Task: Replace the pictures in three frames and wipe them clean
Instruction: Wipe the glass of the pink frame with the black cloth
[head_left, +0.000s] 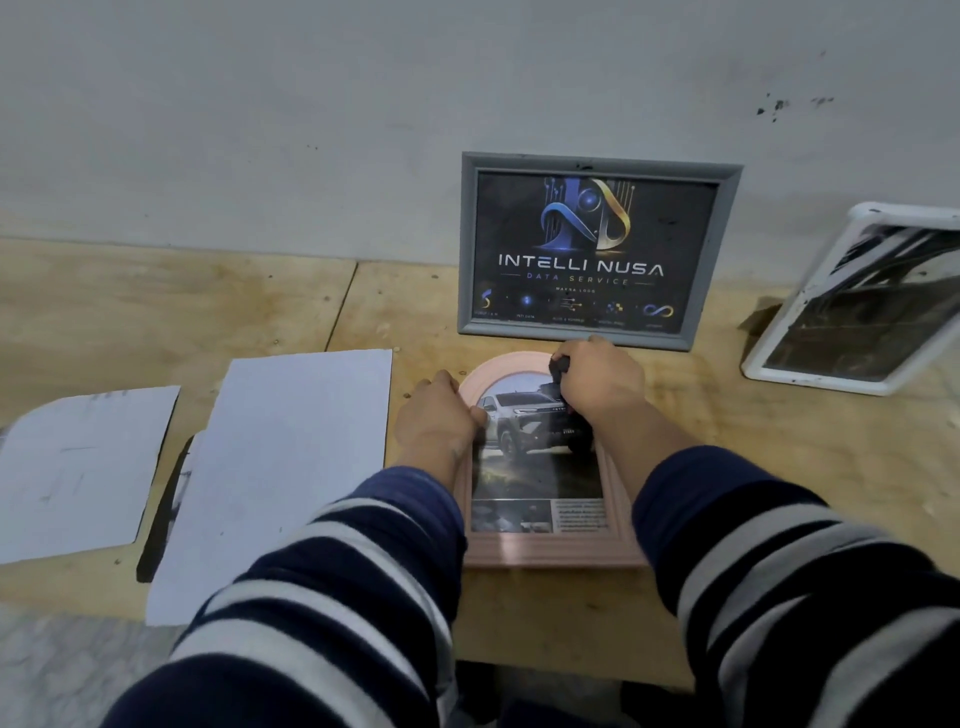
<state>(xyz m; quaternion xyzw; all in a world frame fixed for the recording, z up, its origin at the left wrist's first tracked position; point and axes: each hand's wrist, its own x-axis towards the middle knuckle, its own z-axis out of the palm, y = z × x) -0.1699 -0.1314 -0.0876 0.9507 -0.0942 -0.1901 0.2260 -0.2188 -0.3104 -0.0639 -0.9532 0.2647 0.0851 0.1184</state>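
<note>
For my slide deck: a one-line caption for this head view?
Left hand steadies the pink arched frame while the right hand wipes its glass with a dark cloth.

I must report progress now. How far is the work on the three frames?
Looks done: the grey frame leans on the wall with a logo picture inside. In hand: the pink frame lies flat holding a car picture; the left hand steadies it, the right hand wipes with a dark cloth. Left: apparently the white frame.
</note>
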